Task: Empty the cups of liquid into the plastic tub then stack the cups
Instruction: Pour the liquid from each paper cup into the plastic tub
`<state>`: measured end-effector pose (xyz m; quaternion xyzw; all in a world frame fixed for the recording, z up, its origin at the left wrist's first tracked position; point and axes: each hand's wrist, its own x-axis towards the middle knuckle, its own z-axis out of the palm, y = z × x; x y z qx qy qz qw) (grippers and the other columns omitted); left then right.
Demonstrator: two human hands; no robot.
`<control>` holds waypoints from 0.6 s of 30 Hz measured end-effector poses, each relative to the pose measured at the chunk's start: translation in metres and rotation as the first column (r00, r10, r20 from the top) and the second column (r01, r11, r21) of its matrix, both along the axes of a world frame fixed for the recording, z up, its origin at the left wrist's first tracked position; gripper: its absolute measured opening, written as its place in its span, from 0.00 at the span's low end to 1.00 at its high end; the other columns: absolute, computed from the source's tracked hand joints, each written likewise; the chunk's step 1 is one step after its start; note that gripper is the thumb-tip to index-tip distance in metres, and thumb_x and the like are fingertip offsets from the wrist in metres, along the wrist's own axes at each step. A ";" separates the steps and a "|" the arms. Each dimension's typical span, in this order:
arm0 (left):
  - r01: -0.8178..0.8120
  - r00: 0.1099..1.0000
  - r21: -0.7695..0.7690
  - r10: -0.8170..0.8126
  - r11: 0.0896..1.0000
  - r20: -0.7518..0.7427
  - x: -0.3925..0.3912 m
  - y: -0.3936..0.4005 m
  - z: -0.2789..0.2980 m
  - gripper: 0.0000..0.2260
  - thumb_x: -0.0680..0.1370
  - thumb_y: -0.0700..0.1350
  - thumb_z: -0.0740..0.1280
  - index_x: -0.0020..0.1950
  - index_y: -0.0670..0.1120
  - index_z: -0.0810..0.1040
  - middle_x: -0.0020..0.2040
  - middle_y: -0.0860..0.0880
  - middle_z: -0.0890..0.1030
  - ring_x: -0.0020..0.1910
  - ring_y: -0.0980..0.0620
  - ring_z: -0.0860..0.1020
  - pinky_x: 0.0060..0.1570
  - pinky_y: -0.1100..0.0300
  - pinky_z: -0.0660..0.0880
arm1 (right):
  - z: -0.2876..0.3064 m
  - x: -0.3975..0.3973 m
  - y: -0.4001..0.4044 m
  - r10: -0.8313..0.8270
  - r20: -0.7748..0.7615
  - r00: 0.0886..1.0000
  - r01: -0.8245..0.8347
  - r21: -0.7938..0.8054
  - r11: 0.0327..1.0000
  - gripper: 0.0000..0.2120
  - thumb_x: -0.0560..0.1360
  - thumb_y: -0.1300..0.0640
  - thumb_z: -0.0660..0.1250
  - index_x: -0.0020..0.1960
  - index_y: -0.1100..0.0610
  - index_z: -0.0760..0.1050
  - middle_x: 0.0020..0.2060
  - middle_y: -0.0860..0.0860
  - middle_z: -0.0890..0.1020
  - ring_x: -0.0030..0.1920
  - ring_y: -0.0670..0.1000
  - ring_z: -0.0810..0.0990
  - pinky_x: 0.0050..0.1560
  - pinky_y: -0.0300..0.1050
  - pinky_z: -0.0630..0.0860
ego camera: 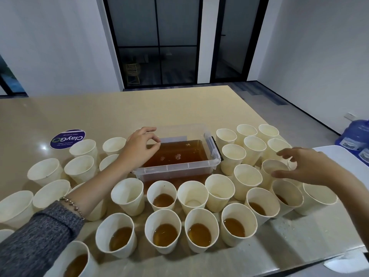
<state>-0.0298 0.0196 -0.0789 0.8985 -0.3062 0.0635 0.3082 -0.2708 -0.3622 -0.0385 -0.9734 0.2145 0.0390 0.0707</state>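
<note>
A clear plastic tub (177, 168) stands mid-table, holding brown liquid. White paper cups surround it. Several cups in the near rows, such as one (162, 229) in front, hold brown liquid. Cups to the left (80, 168) and right (232, 160) of the tub look empty. My left hand (139, 149) hovers over the tub's left edge, fingers loosely curled, holding nothing. My right hand (305, 166) is spread open over an empty cup (274, 169) on the right, fingers around its rim without a clear grip.
A round purple sticker (67, 138) lies on the beige table (159, 108) at far left. A white tray (347, 158) and blue water bottles (356, 134) sit at the right. The table's right edge drops to the floor. Droplets speckle the near right corner.
</note>
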 end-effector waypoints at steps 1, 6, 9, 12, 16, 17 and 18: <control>0.000 1.000 -0.002 0.000 1.000 0.000 0.000 0.000 0.000 0.04 0.78 0.49 0.66 0.48 0.54 0.80 0.69 0.54 0.73 0.67 0.51 0.70 0.69 0.44 0.65 | -0.002 0.000 -0.001 -0.001 -0.007 1.000 0.001 0.006 1.000 0.51 0.51 0.19 0.58 0.67 0.45 0.72 0.59 0.45 0.80 0.54 0.49 0.79 0.60 0.56 0.75; -0.002 1.000 0.000 0.002 1.000 0.003 -0.001 -0.001 0.000 0.04 0.78 0.49 0.66 0.48 0.53 0.81 0.69 0.54 0.73 0.68 0.50 0.70 0.69 0.44 0.65 | -0.013 0.006 0.001 0.003 -0.055 0.999 -0.009 -0.108 0.994 0.52 0.51 0.17 0.54 0.67 0.45 0.70 0.58 0.42 0.81 0.58 0.49 0.78 0.64 0.56 0.67; -0.003 1.000 0.001 0.003 1.000 -0.001 -0.001 -0.001 0.000 0.04 0.78 0.49 0.66 0.48 0.54 0.81 0.69 0.54 0.72 0.68 0.50 0.70 0.69 0.44 0.65 | -0.018 0.010 0.002 -0.015 -0.074 0.997 -0.003 -0.237 0.972 0.49 0.54 0.16 0.51 0.65 0.44 0.72 0.55 0.43 0.81 0.59 0.49 0.76 0.61 0.55 0.65; -0.001 1.000 0.002 0.001 1.000 -0.004 0.000 0.000 0.000 0.03 0.78 0.49 0.66 0.48 0.54 0.80 0.69 0.54 0.72 0.67 0.50 0.70 0.69 0.44 0.65 | -0.021 0.014 0.001 -0.014 -0.069 0.998 -0.009 -0.328 0.945 0.44 0.56 0.16 0.53 0.60 0.43 0.75 0.50 0.45 0.81 0.56 0.48 0.74 0.56 0.51 0.65; -0.003 1.000 0.006 0.003 1.000 0.000 0.000 0.000 0.000 0.03 0.78 0.49 0.66 0.48 0.55 0.80 0.69 0.54 0.72 0.68 0.51 0.70 0.69 0.44 0.65 | -0.022 0.020 0.001 -0.005 -0.101 0.995 -0.034 -0.378 0.925 0.30 0.62 0.23 0.58 0.49 0.44 0.78 0.41 0.43 0.79 0.47 0.48 0.70 0.51 0.49 0.67; -0.001 1.000 0.007 0.001 1.000 0.001 0.000 0.000 0.000 0.03 0.78 0.49 0.66 0.48 0.55 0.80 0.69 0.54 0.72 0.68 0.51 0.70 0.69 0.43 0.65 | -0.023 0.021 0.001 0.001 -0.099 0.995 -0.040 -0.387 0.921 0.28 0.63 0.24 0.59 0.48 0.45 0.77 0.40 0.43 0.79 0.46 0.47 0.70 0.51 0.49 0.67; 0.001 1.000 0.007 -0.001 1.000 0.002 0.000 0.000 0.000 0.03 0.78 0.49 0.66 0.48 0.55 0.80 0.69 0.54 0.72 0.67 0.51 0.70 0.69 0.43 0.65 | -0.023 0.022 0.001 0.002 -0.091 0.996 -0.038 -0.392 0.919 0.26 0.64 0.26 0.59 0.46 0.46 0.77 0.39 0.44 0.79 0.45 0.47 0.70 0.51 0.48 0.68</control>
